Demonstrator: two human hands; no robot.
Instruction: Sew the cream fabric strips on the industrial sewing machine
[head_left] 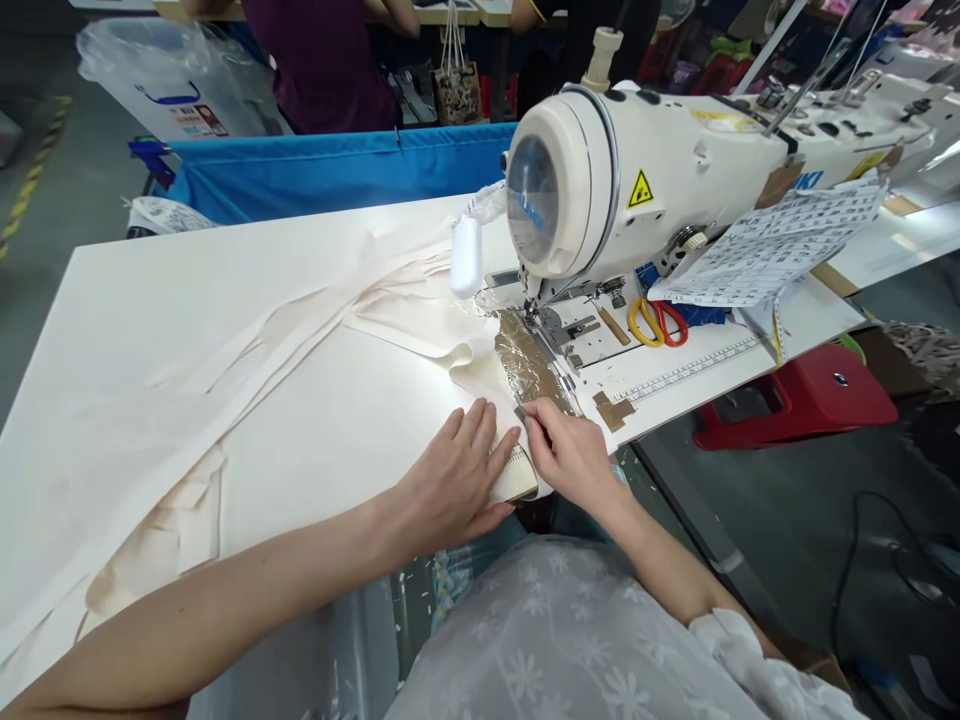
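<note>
Running from the near left of the table point(142, 290) up to the sewing machine point(652, 180), the cream fabric point(420, 325) reaches the front edge, where my left hand point(454, 470) lies flat, fingers extended over it, and my right hand point(566, 450) meets its border with fingers curled closed, what they pinch being too small for me to tell. Bare tabletop gives me open room to the left, whereas the machine bounds me ahead; beyond these, scissors point(660, 315) lie right of the needle and blue cloth point(337, 170) lines the far edge.
</note>
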